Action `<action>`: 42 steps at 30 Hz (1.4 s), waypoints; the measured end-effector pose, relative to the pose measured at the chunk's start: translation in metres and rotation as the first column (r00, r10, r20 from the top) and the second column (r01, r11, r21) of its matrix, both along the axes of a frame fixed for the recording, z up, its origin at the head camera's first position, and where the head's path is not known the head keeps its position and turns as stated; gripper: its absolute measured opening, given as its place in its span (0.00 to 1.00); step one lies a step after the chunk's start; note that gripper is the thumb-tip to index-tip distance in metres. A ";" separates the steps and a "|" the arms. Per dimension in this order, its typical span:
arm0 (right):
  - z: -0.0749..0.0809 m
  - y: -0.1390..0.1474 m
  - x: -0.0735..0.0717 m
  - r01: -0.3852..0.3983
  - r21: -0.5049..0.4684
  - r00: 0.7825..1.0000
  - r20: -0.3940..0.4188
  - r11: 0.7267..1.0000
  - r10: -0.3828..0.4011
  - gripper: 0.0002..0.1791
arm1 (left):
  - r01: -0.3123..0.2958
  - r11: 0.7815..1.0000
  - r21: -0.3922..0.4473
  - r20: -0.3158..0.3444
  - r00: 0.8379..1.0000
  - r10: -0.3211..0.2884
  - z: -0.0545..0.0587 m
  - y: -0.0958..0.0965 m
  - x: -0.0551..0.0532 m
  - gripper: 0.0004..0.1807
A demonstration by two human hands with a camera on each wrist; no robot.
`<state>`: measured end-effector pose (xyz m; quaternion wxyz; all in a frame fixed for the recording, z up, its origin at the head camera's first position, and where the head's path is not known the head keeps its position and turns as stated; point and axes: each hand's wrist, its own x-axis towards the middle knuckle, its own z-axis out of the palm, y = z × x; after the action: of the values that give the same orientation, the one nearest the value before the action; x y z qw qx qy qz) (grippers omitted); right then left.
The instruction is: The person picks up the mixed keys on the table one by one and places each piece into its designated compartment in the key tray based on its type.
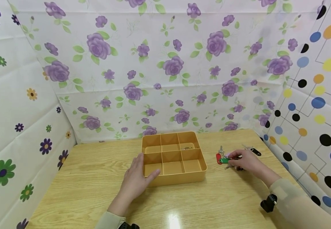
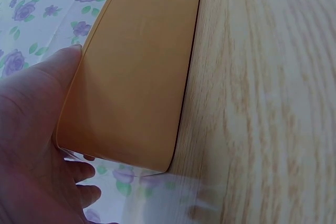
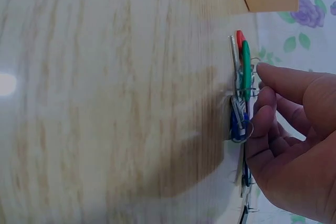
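An orange-tan compartment box [image 1: 177,178] stands on the table, split into several sections. My left hand [image 1: 135,179] holds its front left corner, the thumb over the front rim and the fingers along the left side. In the left wrist view, the thumb presses the rim of the box wall [image 2: 131,66], with other fingertips beyond the corner. My right hand [image 1: 247,162] is low over a cluster of keys, its thumb and forefinger pinching at the ring end of a green key tag [image 1: 224,161]. Beside that lie a red key tag [image 1: 218,158] and a blue key tag [image 3: 234,124].
Small metal pieces [image 1: 187,148] lie in the back right compartment. A key with a black tag [image 1: 256,151] lies right of the cluster, near the table's right side. Patterned cloth [image 1: 159,70] hangs behind the wooden table [image 1: 96,178] and along both sides.
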<state>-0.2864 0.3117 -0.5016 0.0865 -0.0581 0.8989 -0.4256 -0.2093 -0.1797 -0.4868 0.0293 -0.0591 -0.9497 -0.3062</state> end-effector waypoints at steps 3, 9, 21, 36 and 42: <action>-0.001 0.001 0.000 -0.005 0.015 1.000 0.002 1.000 0.005 0.17 | 0.000 1.000 0.001 -0.004 1.000 0.000 0.000 0.000 0.000 0.63; -0.004 0.003 -0.002 -0.007 0.043 1.000 -0.005 0.999 0.008 0.17 | -0.001 1.000 0.004 -0.005 1.000 0.001 0.000 0.000 -0.001 0.64; -0.006 -0.005 -0.008 -0.008 0.031 1.000 -0.002 1.000 0.008 0.13 | 0.000 1.000 0.014 -0.004 1.000 0.000 0.000 0.000 0.000 0.64; -0.009 -0.006 -0.015 -0.008 0.039 1.000 0.021 0.999 0.007 0.11 | 0.002 1.000 0.012 -0.011 1.000 -0.002 0.000 0.000 -0.001 0.64; -0.011 -0.005 -0.016 -0.016 0.063 1.000 -0.020 0.998 0.017 0.10 | 0.003 1.000 0.007 -0.014 1.000 -0.003 -0.001 0.000 -0.001 0.63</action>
<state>-0.3022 0.3065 -0.5129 0.0826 -0.0670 0.9121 -0.3959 -0.2101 -0.1797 -0.4878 0.0354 -0.0625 -0.9483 -0.3090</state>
